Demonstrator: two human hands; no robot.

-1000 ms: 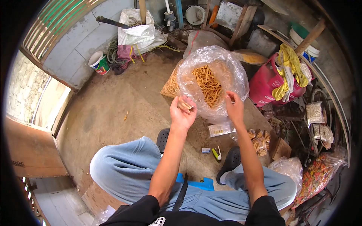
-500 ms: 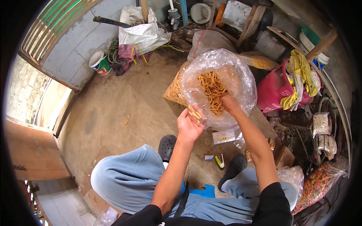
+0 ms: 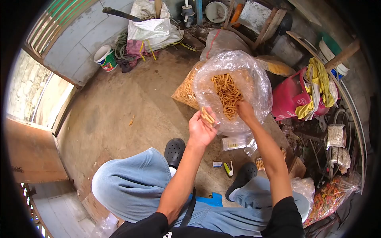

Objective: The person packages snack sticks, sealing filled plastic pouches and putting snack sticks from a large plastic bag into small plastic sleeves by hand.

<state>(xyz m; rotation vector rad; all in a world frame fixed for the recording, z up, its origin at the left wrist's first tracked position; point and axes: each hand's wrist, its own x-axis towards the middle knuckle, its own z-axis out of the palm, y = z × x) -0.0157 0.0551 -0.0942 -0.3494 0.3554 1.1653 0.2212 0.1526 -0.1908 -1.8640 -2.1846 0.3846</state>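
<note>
A big clear plastic bag (image 3: 260, 89) stands open in front of me, with a heap of brown snack sticks (image 3: 226, 93) in its mouth. My right hand (image 3: 245, 111) reaches inside, its curled fingers against the right edge of the heap; the fingertips are partly hidden among the sticks. Just outside the bag's near left rim, my left hand (image 3: 201, 131) grips a small clear plastic bag (image 3: 209, 118) with several pale sticks in it. Below the big bag, a pack of clear plastic bags (image 3: 234, 142) lies on the floor.
A green stapler (image 3: 228, 169) and a small blue-white box (image 3: 217, 164) lie between my feet. Another bag of pale sticks (image 3: 185, 92) leans left of the big bag. At right are a pink tub (image 3: 287, 97) with yellow cloth and a colourful snack bag (image 3: 329, 200).
My right hand stays at the heap, slightly shifted along its right edge. My left hand keeps the small bag beside the rim. The whole view has shifted slightly.
</note>
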